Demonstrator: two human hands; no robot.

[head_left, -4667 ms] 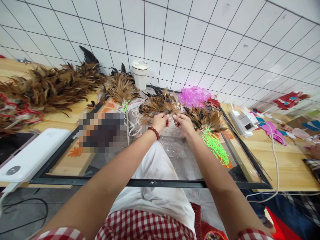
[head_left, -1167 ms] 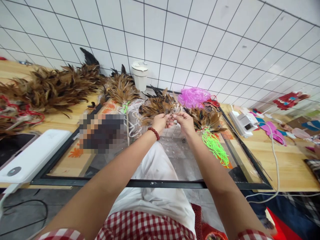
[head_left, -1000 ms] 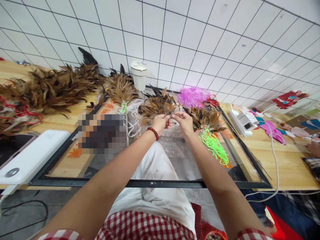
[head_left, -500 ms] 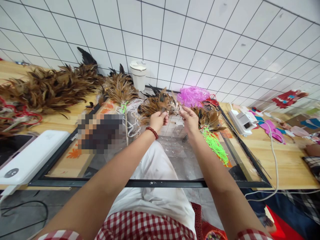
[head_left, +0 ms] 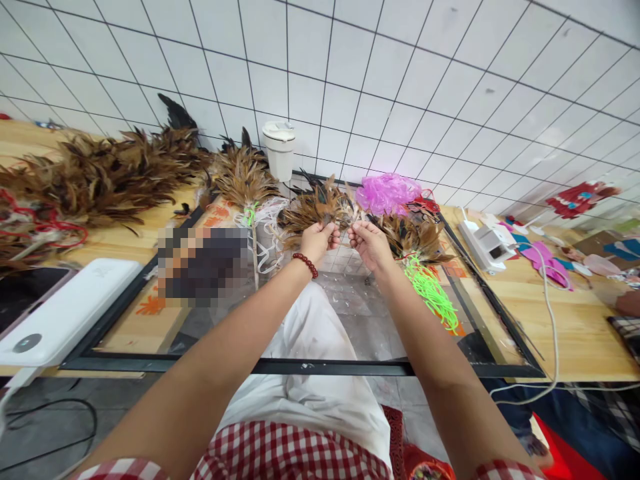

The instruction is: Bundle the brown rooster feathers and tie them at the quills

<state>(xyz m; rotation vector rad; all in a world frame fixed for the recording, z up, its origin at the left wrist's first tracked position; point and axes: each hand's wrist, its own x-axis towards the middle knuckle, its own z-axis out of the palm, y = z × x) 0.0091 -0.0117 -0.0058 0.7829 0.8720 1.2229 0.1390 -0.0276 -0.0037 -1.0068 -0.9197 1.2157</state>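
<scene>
My left hand (head_left: 320, 243), with a dark red bead bracelet (head_left: 305, 265) on its wrist, pinches a small brown feather between thumb and fingers. Close beside it, my right hand (head_left: 371, 244) is closed in a pinch on the same feather's pale end, as far as I can see; the fingertips hide most of it. Just behind both hands lies a bunch of brown and black feathers (head_left: 305, 212). Another feather bunch (head_left: 417, 237), with bright green cords (head_left: 431, 293) at its base, lies right of my right hand.
A black-framed glass panel (head_left: 330, 367) lies under the hands. Behind stand a white lidded cup (head_left: 279, 150) and a pink plastic bag (head_left: 387, 193). Long feather bundles (head_left: 110, 177) and a white power bank (head_left: 70, 313) lie left. A white power strip (head_left: 484, 240) with cables sits right.
My right hand has moved left and slightly down, close to my left hand. My left hand has stayed nearly in place, still pinching.
</scene>
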